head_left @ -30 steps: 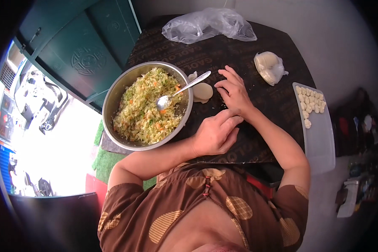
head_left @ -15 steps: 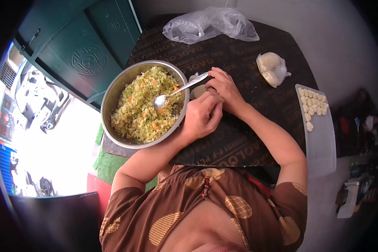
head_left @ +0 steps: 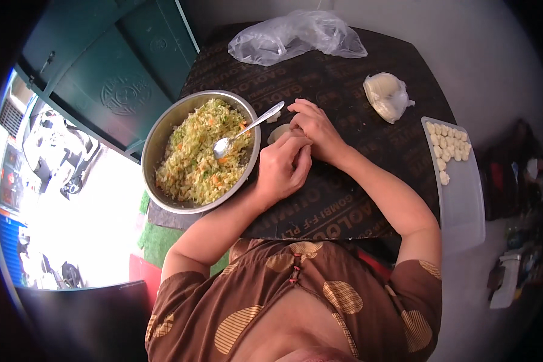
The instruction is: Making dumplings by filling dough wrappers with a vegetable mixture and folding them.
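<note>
My left hand (head_left: pixel 283 166) is closed, thumb and fingers pinched together, just right of the steel bowl. Its fingertips meet those of my right hand (head_left: pixel 320 133), whose fingers curl in from the other side, with the index finger lifted. Whatever they pinch is hidden by the fingers. A pale round thing (head_left: pixel 277 132) shows partly behind my left hand; I cannot tell its kind. The steel bowl (head_left: pixel 149 136) holds a chopped vegetable filling (head_left: pixel 202 151) with green, pale and orange bits. A metal spoon (head_left: pixel 253 125) rests in it, handle sticking out over the rim toward my right hand.
On the dark printed table (head_left: pixel 344 199), a clear plastic bag (head_left: pixel 298 39) lies at the far edge. A bag of pale rounds (head_left: pixel 387 96) sits far right. Several small white dumplings (head_left: pixel 449 142) stand on a translucent tray (head_left: pixel 461 211) at the right. A green door (head_left: pixel 114 78) is left.
The view has shifted slightly. My hands stay together beside the bowl, with the fingers a little rearranged. The spoon and bowl keep their places on the table.
</note>
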A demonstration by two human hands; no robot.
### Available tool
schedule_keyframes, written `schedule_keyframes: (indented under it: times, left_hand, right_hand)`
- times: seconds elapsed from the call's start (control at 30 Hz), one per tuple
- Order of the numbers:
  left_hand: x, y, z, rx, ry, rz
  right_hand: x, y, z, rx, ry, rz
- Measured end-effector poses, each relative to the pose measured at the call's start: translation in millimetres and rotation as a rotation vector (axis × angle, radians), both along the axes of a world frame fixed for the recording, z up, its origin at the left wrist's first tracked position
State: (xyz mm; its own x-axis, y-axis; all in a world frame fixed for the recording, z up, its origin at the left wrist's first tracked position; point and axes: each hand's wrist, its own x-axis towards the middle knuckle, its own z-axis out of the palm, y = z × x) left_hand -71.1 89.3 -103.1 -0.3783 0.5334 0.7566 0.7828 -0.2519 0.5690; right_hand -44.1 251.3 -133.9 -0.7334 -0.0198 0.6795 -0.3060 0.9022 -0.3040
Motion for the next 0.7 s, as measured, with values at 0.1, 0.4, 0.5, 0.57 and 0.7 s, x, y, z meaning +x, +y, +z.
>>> schedule_keyframes:
  times: [0.1,0.4,0.5,0.57,0.7]
  left_hand:
    - [5,-5,4,0.02,0.031,0.017]
    - [10,-4,1,-0.049,-0.044,0.025]
    - [8,-1,-1,-0.068,-0.071,0.069]
    - [3,3,-5,-0.088,-0.038,0.119]
    - [-3,15,-3,-0.087,0.072,0.198]
  right_hand:
    - [2,-3,1,0.004,0.033,-0.021]
    - [32,8,42,-0.173,0.091,-0.129]
    - [46,8,53,-0.306,-0.012,-0.138]
    - [50,8,50,-0.343,-0.01,-0.118]
    - [62,6,48,-0.41,0.01,-0.011]
